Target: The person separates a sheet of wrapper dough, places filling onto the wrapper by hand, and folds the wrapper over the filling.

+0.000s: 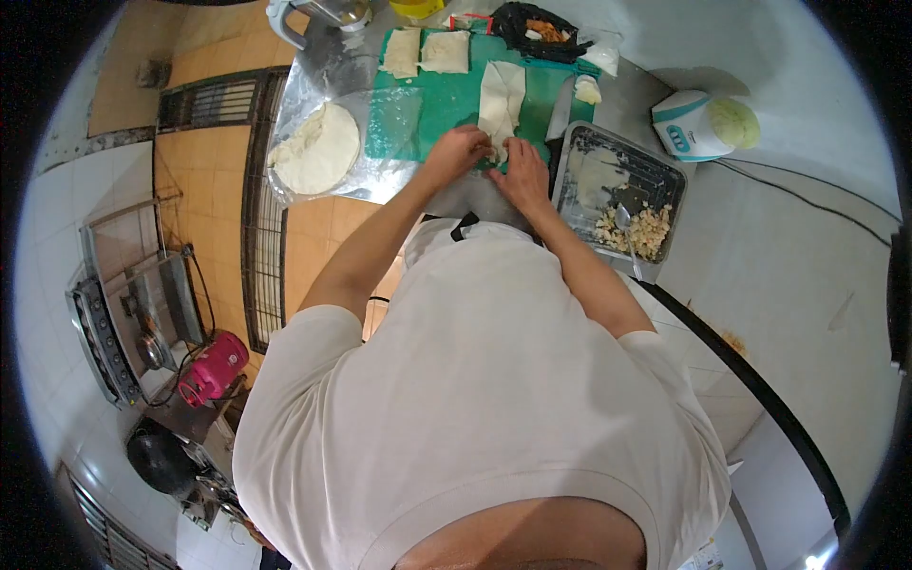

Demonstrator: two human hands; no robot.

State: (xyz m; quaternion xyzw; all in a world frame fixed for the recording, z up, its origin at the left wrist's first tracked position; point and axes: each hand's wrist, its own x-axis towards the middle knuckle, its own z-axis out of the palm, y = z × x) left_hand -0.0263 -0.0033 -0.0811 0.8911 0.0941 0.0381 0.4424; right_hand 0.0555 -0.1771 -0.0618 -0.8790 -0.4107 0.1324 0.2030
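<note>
A pale strip of dough [501, 98] lies lengthwise on the green cutting board [452, 90]. At its near end my left hand [460, 152] is closed, the fingertips pinching the dough's left edge. My right hand [523, 173] grips the same end from the right, fingers bent. A little chopped filling seems to show between my fingertips, partly hidden by them. Two folded dough parcels, a left one [401, 52] and a right one [445, 51], rest at the board's far left. A knife [560, 109] lies right of the strip.
Round dough sheets [318, 152] lie on plastic at the left. On the right, a metal tray [581, 180] holds chopped filling [646, 231] and a spoon [623, 218]. Behind it stands a white-and-teal appliance [682, 128]. A black plastic bag [513, 27] sits at the back.
</note>
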